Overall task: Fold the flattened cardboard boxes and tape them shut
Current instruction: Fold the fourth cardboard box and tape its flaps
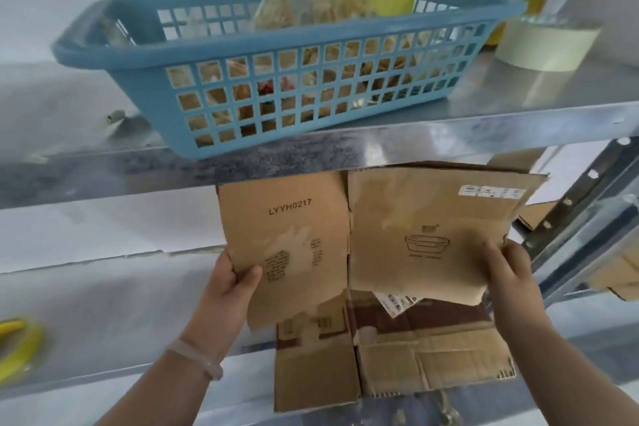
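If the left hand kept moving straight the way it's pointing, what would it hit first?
Probably the front edge of the metal shelf above. The left hand grips the flattened cardboard box and points upward; depth is unclear.

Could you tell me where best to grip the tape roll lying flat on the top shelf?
Probably its near rim: the tape roll lies flat, core hole up, so a thumb in the hole and fingers on the outer wall should pinch it. Come from the front; the blue basket crowds its left.
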The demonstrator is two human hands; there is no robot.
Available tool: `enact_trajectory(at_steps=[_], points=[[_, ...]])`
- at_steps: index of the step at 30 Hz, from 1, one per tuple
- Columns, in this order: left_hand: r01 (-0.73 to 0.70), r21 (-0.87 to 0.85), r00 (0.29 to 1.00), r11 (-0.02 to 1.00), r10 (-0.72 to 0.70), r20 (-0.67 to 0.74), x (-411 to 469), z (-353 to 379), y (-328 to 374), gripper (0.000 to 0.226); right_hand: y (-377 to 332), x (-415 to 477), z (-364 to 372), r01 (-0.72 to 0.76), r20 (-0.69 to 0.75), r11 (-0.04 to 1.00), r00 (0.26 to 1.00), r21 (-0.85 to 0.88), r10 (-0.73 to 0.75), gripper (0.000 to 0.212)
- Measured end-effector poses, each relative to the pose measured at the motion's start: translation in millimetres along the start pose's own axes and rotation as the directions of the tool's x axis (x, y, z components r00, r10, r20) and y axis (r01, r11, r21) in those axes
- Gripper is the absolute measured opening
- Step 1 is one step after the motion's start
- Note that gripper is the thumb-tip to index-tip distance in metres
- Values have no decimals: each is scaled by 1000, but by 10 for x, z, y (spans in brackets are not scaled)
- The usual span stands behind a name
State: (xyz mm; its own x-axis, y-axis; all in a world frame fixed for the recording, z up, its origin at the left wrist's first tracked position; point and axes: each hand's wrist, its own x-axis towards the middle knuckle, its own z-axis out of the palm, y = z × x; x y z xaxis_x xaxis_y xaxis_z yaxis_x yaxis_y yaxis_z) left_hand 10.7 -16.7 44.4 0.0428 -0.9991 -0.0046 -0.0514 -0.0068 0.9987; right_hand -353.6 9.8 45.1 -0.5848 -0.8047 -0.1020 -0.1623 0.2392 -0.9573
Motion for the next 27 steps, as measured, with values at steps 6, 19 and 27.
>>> enact_trajectory(at_steps=[6, 19, 27], points=[[117, -188, 992, 975, -104, 77, 36, -78, 2, 39, -72, -106, -60, 15, -23, 993, 1000, 114, -12, 33], [82, -160, 993, 984, -67, 100, -32, -164, 57, 73, -251, -173, -18, 2, 50, 983, 999, 182, -11, 25], [96, -174, 994, 980, -87, 61, -41, -133, 70, 66, -299, -254, 79, 72, 146, 984, 985, 161, -96, 20]])
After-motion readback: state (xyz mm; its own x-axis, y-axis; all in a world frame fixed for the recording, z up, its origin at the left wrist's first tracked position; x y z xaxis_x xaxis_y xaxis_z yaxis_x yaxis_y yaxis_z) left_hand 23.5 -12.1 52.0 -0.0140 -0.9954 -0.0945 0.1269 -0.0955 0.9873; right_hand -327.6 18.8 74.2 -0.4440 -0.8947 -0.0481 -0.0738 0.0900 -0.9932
